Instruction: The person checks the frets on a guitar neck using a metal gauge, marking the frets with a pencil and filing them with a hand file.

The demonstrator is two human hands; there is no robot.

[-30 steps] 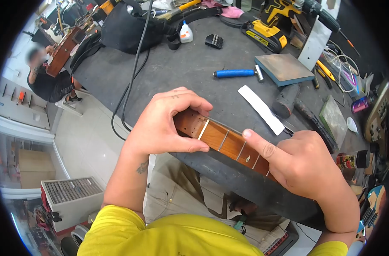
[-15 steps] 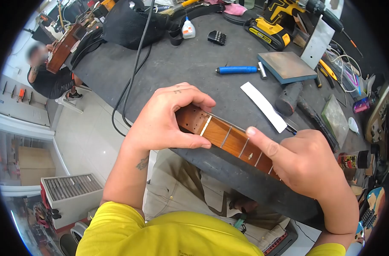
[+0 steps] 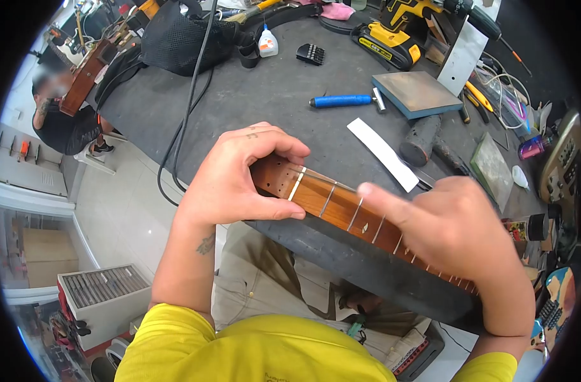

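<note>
A guitar neck (image 3: 335,202) with a wooden fretboard, metal frets, a pale nut and a leaf-shaped inlay runs diagonally across my front, along the bench edge. My left hand (image 3: 230,175) is wrapped round its headstock end, thumb on the near side by the nut and fingers on the far side. My right hand (image 3: 446,235) is above the fretboard, one digit stretched out with its tip at the far edge among the first frets. The other fingers of that hand are curled and mostly hidden, and motion blurs it slightly. I see nothing held in it.
Beyond the neck on the dark workbench (image 3: 265,95) lie a white strip (image 3: 382,155), a blue-handled tool (image 3: 344,100), a flat block (image 3: 418,91), a hammer (image 3: 421,140) and a yellow drill (image 3: 392,38). A black cable (image 3: 190,105) crosses the left side. Another person (image 3: 64,121) sits far left.
The view has shifted slightly, so bench objects appear further left. My right hand has tilted and blurred, uncovering more frets toward the neck's far end. My left hand keeps its hold on the guitar neck.
</note>
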